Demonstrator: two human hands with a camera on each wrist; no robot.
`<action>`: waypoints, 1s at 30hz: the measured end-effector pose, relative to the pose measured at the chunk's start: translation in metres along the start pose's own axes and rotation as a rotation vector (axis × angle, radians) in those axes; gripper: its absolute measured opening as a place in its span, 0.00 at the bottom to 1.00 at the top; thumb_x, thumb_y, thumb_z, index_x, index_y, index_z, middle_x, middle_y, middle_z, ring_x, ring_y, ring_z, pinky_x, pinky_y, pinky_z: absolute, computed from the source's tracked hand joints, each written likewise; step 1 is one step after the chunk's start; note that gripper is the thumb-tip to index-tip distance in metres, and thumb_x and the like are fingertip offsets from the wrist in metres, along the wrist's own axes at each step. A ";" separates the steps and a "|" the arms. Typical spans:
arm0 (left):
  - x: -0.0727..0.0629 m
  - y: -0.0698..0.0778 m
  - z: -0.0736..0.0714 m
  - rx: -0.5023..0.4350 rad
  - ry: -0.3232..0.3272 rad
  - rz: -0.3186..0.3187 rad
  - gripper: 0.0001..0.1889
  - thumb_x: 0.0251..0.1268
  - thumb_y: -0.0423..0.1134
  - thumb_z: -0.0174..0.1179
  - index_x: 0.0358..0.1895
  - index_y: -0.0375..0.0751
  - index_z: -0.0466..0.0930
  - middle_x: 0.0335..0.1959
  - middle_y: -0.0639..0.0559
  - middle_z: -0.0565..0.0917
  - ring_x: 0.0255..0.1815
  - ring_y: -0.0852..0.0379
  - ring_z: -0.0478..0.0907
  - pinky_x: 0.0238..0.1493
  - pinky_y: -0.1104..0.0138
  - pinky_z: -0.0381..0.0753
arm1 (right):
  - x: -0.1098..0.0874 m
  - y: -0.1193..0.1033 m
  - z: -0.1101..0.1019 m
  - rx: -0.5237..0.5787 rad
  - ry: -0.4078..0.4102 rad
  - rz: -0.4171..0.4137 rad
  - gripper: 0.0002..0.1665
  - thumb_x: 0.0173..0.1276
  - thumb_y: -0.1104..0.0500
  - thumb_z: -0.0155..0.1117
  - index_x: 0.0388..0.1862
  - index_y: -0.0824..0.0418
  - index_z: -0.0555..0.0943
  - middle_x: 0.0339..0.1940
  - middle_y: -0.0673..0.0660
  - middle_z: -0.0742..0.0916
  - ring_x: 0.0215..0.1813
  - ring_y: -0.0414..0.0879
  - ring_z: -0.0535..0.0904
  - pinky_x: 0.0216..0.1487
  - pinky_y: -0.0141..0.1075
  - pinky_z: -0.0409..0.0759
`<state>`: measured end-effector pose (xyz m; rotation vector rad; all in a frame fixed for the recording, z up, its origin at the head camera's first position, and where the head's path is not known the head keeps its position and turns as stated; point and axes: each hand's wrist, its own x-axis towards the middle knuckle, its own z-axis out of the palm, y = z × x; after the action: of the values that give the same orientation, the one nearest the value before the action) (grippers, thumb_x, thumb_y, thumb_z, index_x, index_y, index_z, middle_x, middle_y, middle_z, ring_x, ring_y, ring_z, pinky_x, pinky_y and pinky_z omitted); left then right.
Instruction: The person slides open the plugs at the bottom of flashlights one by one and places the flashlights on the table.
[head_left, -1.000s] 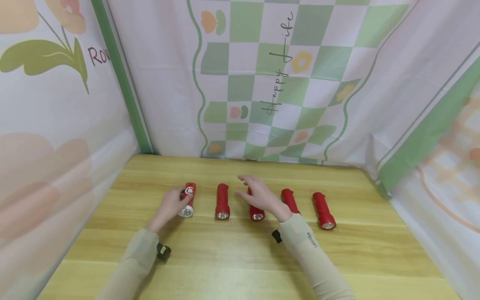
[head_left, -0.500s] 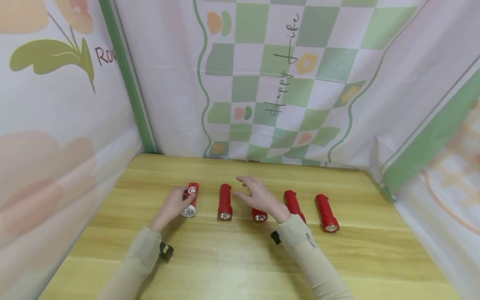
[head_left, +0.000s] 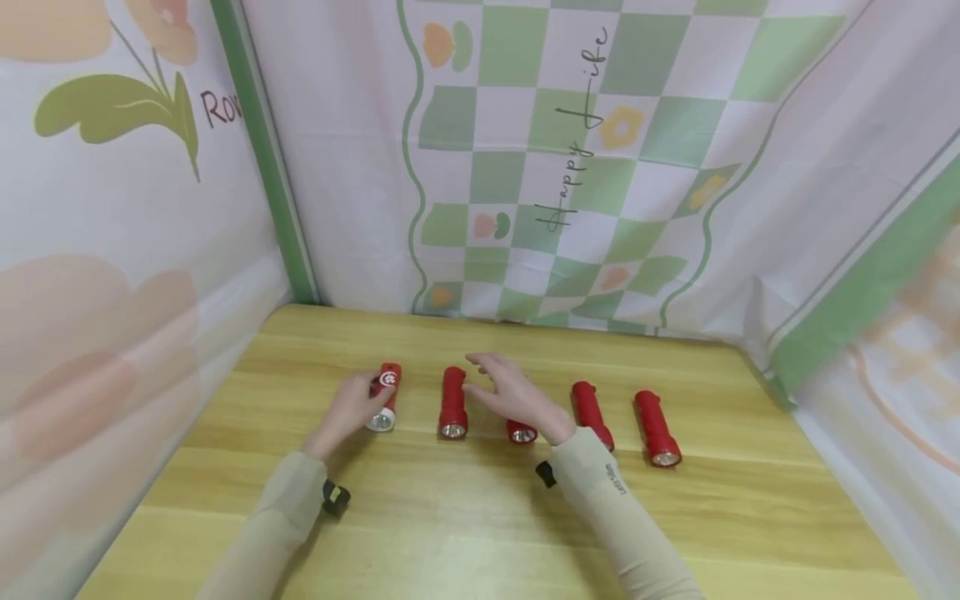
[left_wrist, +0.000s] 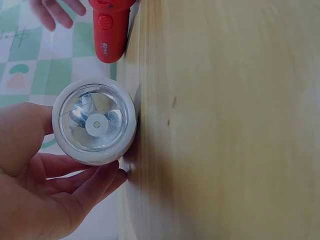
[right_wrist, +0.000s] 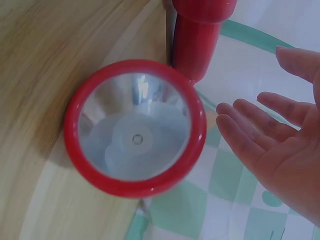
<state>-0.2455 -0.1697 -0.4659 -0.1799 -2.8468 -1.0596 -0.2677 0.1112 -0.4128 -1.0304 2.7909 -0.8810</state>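
At the left end of a row, my left hand (head_left: 351, 410) holds a flashlight (head_left: 387, 392) with a red body, a white round emblem and a white head. The left wrist view shows the thumb on one side of its lens (left_wrist: 97, 123) and fingers on the other. My right hand (head_left: 517, 393) hovers with spread, relaxed fingers and holds nothing. Beneath it lies an all-red flashlight (head_left: 522, 432), its back part hidden by the hand. Another red flashlight (head_left: 453, 404) lies close to the right thumb's tip.
Two more red flashlights, one nearer (head_left: 592, 414) and one farther right (head_left: 657, 427), lie on the wooden table (head_left: 450, 533), lenses toward me. A green-checked curtain (head_left: 555, 167) hangs behind the table's far edge, and printed curtains stand at both sides.
My right hand has drifted a little left over the row, closer to the red flashlight beside the left hand's one. The left hand keeps its hold. The head view has shifted slightly.
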 end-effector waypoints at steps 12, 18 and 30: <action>0.002 0.002 -0.001 0.003 0.003 -0.005 0.22 0.68 0.38 0.60 0.57 0.23 0.76 0.48 0.30 0.84 0.46 0.41 0.82 0.52 0.50 0.84 | 0.006 -0.006 0.003 0.006 -0.026 0.007 0.32 0.74 0.51 0.59 0.71 0.66 0.68 0.68 0.64 0.76 0.65 0.58 0.77 0.61 0.49 0.82; 0.001 0.002 -0.001 -0.004 -0.002 -0.013 0.22 0.68 0.38 0.60 0.58 0.23 0.75 0.48 0.30 0.84 0.46 0.41 0.82 0.53 0.50 0.84 | 0.010 -0.007 0.007 0.011 -0.034 0.010 0.33 0.74 0.51 0.59 0.71 0.66 0.68 0.69 0.64 0.76 0.65 0.58 0.77 0.60 0.48 0.82; 0.001 0.000 0.000 -0.004 0.008 -0.003 0.21 0.68 0.38 0.60 0.57 0.23 0.76 0.47 0.31 0.85 0.45 0.42 0.83 0.52 0.51 0.85 | 0.013 -0.014 0.012 -0.010 -0.052 0.010 0.32 0.74 0.51 0.59 0.71 0.66 0.68 0.69 0.65 0.76 0.65 0.57 0.77 0.66 0.49 0.78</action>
<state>-0.2463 -0.1695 -0.4659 -0.1717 -2.8385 -1.0642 -0.2674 0.0886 -0.4133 -1.0240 2.7580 -0.8281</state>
